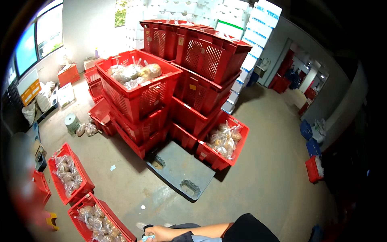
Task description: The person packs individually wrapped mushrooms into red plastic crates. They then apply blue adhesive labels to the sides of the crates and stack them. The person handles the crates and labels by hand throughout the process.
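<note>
At the bottom edge my right hand (158,233) reaches across from the right, its fingers closed on a small light-blue item (148,238) that is partly cut off. My left hand is out of view. Just left of the right hand, a red plastic crate (113,216) holds several knotted clear plastic bags (98,224) of brownish contents. Behind it stands a second red crate (86,178) with similar bags (66,174). Ahead rises a stack of red perforated crates (152,99), the front top one holding tied bags (131,72).
A grey plastic pallet (181,166) projects from under the stack. Beside it sits a red crate (245,142) of bags. White boxes (257,39) are piled behind. Concrete floor (263,169) runs right towards a doorway (297,75). A yellow stool (53,221) is at lower left.
</note>
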`<move>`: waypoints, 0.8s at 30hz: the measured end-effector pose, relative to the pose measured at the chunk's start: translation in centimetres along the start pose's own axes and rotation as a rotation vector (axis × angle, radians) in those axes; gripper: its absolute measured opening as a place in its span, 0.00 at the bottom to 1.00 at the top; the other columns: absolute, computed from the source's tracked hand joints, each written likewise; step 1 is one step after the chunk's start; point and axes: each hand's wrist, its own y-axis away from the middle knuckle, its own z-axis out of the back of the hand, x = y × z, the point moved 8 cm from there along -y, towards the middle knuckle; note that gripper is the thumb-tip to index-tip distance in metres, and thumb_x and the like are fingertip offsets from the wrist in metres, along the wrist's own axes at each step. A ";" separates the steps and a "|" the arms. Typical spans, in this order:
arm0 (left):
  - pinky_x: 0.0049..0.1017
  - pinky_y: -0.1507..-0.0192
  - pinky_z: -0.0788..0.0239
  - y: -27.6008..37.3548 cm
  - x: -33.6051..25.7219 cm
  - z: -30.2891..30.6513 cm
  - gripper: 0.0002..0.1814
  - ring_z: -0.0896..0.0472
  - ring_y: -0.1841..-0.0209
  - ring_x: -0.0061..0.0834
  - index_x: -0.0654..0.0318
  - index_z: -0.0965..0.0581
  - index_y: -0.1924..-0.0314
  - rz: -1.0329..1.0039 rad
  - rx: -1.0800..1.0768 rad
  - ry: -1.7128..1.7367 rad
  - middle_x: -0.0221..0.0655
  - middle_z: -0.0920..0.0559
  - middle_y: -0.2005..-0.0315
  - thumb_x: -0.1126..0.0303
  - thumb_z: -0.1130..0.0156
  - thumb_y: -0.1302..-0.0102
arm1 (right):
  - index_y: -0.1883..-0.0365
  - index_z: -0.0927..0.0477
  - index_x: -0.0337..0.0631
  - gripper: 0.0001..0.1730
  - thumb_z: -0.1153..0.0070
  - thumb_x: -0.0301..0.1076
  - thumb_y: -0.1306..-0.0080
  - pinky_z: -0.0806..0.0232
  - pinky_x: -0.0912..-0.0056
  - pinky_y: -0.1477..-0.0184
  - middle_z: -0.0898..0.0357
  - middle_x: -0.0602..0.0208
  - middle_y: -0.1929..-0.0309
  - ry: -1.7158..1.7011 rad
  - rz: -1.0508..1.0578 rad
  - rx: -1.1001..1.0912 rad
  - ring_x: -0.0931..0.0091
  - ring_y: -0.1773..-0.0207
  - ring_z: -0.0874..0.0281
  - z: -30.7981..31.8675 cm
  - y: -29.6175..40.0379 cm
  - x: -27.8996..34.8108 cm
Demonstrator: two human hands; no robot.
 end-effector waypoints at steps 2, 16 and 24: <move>0.24 0.62 0.29 1.0 -0.4 -1.8 0.14 0.21 0.64 0.24 0.70 0.26 0.56 -0.018 0.026 -0.005 0.36 0.20 0.65 0.70 0.46 0.39 | 0.65 0.27 0.38 0.16 0.39 0.34 0.49 0.36 0.63 0.59 0.25 0.56 0.66 0.211 0.018 -0.142 0.63 0.60 0.26 1.9 1.7 0.5; 0.20 0.60 0.34 7.8 -1.3 1.6 0.11 0.28 0.59 0.20 0.66 0.24 0.55 -0.271 -0.573 0.272 0.34 0.28 0.58 0.73 0.47 0.37 | 0.58 0.28 0.31 0.11 0.47 0.25 0.37 0.29 0.78 0.63 0.23 0.67 0.70 -0.518 -0.320 0.172 0.80 0.67 0.23 -7.4 2.6 -1.7; 0.22 0.56 0.32 9.5 8.0 4.5 0.17 0.26 0.54 0.25 0.72 0.25 0.54 -0.119 -0.385 0.798 0.38 0.28 0.50 0.64 0.50 0.32 | 0.53 0.28 0.34 0.15 0.51 0.18 0.39 0.29 0.75 0.61 0.23 0.63 0.65 -0.817 -0.769 0.158 0.76 0.64 0.23 -16.1 1.8 -6.1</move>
